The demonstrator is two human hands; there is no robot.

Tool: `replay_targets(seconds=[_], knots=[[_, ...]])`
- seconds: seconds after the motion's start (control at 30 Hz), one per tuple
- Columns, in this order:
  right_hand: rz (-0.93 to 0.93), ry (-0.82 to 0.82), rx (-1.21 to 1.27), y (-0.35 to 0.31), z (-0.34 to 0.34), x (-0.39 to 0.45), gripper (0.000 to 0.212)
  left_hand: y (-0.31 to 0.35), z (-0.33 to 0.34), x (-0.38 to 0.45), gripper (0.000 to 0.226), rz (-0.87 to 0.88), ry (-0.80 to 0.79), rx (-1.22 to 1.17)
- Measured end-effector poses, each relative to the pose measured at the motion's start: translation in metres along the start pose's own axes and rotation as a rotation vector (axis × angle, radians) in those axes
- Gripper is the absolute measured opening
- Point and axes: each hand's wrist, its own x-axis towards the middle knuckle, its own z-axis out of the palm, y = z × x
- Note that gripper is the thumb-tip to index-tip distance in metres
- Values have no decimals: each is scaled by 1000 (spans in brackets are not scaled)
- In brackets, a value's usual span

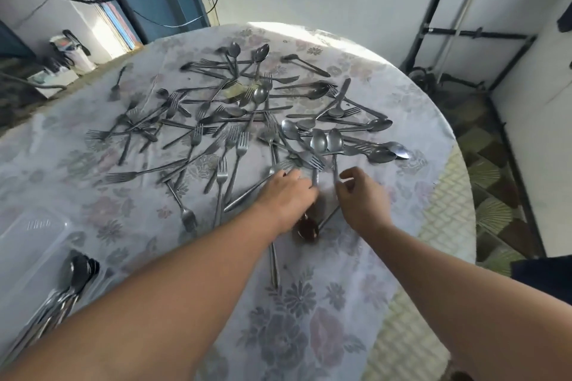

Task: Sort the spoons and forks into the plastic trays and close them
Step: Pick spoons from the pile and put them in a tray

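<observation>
A: Where are the two spoons [330, 142]?
B: Side by side, bowls far, handles pinched: one in the left hand [289, 195], one in the right hand [362, 199].
A: The rest?
B: Dozens of forks [198, 133] scattered on the counter [418, 120]; one tray [28, 244] near left.

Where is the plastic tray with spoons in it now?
In the head view, the plastic tray sits at the table's near left edge, beside the left forearm, with spoons in it.

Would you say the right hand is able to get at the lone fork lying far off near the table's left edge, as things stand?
Probably not without leaning. The right hand is pinching a spoon handle at the near side of the pile, and the lone fork lies beyond the whole cutlery pile, across the left arm.
</observation>
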Motion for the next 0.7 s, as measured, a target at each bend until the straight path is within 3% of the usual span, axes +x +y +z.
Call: replay_targets(seconds=[0.1,0.2,0.37,0.57,0.7], knots=[[-86,75,-72,-2,0,16,27,-10,-6,7,41,27,-21,-20],[-99,23,-215,-8,1,33,35,-15,-2,12,44,54,-91,-56],[-2,-113,-355,-19,-2,50,37,-19,-7,9,19,-138,-179,-470],[229,-275,-73,-25,-12,66,22,-17,-12,14,19,-384,-35,-640],[397,-299,210,-29,-16,64,33,-7,-1,30,33,-568,-50,-739]])
